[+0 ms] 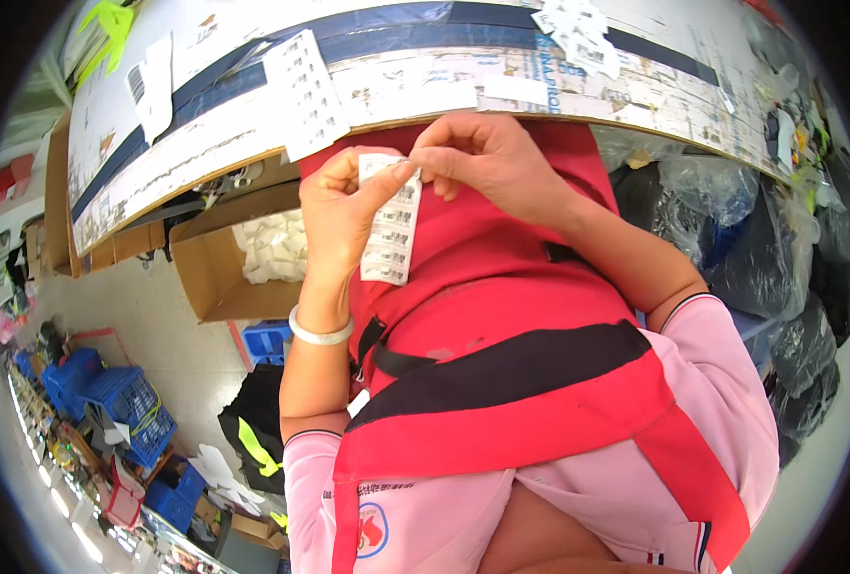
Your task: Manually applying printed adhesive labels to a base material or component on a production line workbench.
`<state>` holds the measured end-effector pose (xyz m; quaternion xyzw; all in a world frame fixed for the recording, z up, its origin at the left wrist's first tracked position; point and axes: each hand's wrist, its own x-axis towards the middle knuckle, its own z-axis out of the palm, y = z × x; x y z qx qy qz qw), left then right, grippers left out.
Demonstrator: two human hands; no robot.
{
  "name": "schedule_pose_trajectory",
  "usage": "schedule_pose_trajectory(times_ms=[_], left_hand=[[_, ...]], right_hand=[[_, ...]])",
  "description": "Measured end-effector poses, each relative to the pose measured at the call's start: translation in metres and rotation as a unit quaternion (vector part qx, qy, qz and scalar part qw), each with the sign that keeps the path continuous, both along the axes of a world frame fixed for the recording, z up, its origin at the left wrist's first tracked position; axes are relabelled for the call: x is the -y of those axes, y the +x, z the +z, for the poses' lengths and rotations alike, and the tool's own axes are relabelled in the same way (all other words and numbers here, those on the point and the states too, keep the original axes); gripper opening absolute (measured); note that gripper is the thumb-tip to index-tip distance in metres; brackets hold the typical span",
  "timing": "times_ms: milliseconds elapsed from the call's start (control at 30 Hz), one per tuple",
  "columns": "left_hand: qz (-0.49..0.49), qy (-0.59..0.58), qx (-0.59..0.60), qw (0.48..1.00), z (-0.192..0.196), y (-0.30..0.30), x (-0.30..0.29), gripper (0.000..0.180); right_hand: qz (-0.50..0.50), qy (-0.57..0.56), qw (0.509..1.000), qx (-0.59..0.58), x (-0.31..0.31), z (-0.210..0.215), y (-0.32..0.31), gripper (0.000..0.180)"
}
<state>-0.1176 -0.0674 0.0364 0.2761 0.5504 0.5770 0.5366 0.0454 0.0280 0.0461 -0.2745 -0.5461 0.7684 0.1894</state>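
My left hand [347,196] is closed on a narrow white strip of printed labels [387,251], its thumb lying across the upper part. The strip hangs down in front of my red apron [482,258]. At the strip's top edge my right hand [482,158] pinches with thumb and forefinger; whatever lies between those fingertips is too small to make out. Just beyond my hands, a larger sheet of labels [305,94] lies on the table [425,72] and hangs over its near edge.
A heap of white label scraps [578,33] and a white card [150,91] lie on the table. Below to the left stands a cardboard box [205,277] holding white pieces. Plastic bags [750,239] crowd the right side. Blue crates [133,411] stand on the floor at left.
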Motion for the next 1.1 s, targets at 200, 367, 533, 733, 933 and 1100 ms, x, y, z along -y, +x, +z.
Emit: schedule_pose_trajectory(times_ms=[200, 367, 533, 733, 933, 1100], left_hand=[[-0.104, 0.002, 0.001, 0.995, -0.002, -0.003, 0.002, 0.007], [-0.108, 0.015, 0.006, 0.994, -0.022, 0.000, 0.003, 0.008], [-0.023, -0.067, 0.106, 0.992, -0.053, -0.004, 0.006, 0.009], [0.004, -0.117, 0.135, 0.984, -0.072, -0.006, 0.014, 0.016], [0.013, -0.103, 0.173, 0.980, -0.077, -0.008, 0.015, 0.016], [0.005, -0.100, 0.167, 0.981, -0.079, -0.007, 0.014, 0.016]], right_hand=[[-0.027, -0.010, 0.999, 0.040, 0.001, -0.014, 0.009, 0.016], [-0.129, 0.205, 0.965, 0.104, -0.018, -0.013, 0.025, 0.014], [-0.181, 0.435, 0.869, 0.154, -0.069, -0.019, 0.048, 0.021], [-0.138, 0.548, 0.801, 0.199, -0.089, -0.045, 0.047, 0.029], [-0.137, 0.539, 0.812, 0.175, -0.083, -0.054, 0.045, 0.027], [-0.158, 0.537, 0.811, 0.170, -0.078, -0.053, 0.043, 0.024]])
